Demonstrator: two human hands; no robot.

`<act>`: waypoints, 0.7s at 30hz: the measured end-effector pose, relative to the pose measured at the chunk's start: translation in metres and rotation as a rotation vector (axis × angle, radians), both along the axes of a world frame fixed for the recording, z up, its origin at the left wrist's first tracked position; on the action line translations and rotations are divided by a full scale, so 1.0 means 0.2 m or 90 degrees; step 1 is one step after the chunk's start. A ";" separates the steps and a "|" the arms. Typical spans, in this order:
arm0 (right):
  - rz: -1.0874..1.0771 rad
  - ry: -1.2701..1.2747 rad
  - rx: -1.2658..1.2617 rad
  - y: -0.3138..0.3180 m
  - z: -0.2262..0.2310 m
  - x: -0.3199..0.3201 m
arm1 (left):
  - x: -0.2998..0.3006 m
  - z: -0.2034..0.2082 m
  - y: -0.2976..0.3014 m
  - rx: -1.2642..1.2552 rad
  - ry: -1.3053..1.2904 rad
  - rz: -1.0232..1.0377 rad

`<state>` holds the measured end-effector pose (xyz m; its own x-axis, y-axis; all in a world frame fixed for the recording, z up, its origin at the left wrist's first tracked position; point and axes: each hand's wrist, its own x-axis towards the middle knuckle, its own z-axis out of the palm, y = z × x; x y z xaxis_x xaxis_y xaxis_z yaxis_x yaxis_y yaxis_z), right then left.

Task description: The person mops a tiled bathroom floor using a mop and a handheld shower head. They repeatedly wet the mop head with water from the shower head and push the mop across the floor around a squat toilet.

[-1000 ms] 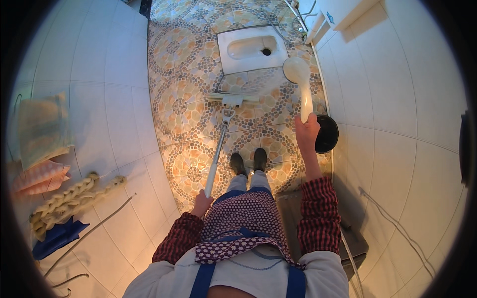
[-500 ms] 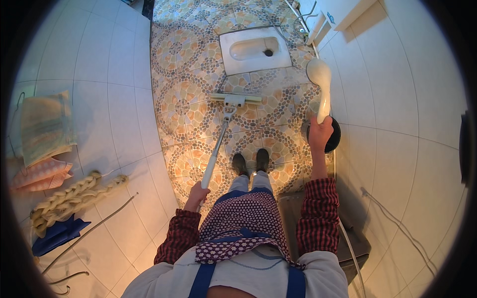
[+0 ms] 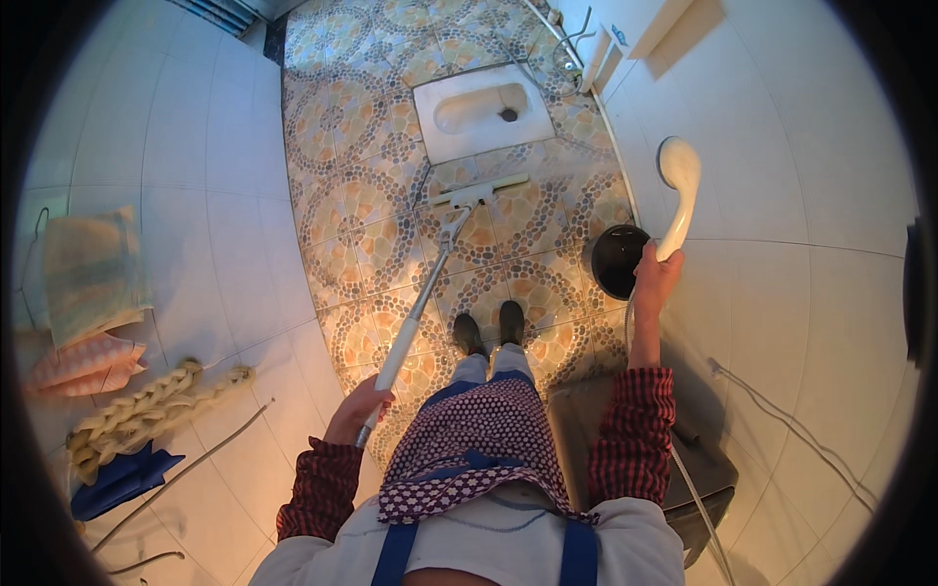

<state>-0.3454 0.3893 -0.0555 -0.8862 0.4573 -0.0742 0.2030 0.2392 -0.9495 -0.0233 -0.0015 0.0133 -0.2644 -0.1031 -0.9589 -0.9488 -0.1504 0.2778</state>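
On the patterned tile floor point(image 3: 371, 195) before the squat toilet pan point(image 3: 484, 109), the person is mid-wash — left hand point(image 3: 357, 408) gripping the floor squeegee point(image 3: 430, 278), right hand point(image 3: 655, 278) clasping the raised shower head point(image 3: 679, 190) — which likely next needs aiming downward.

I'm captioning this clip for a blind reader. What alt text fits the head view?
Seen from above, a person stands on a patterned tile floor, left hand gripping a long-handled floor squeegee and right hand raising a white shower head. A white squat toilet lies ahead, a black bucket beside the feet.
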 end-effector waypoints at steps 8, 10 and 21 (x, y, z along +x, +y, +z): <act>-0.011 0.076 -0.032 0.02 0.32 -0.10 | 0.11 -0.26 0.16 0.212 0.007 0.157; 0.004 0.072 -0.019 -0.03 0.34 -0.12 | 0.22 -0.39 0.09 0.088 0.034 0.032; 0.104 0.066 0.163 -0.10 0.13 -0.07 | 0.44 -0.57 0.08 -0.366 -0.003 -0.370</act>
<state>-0.3600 0.3695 -0.0292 -0.9463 0.3002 0.1196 0.0469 0.4938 -0.8683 0.0652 0.0153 -0.1007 -0.4237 -0.4270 -0.7988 -0.8325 0.5312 0.1576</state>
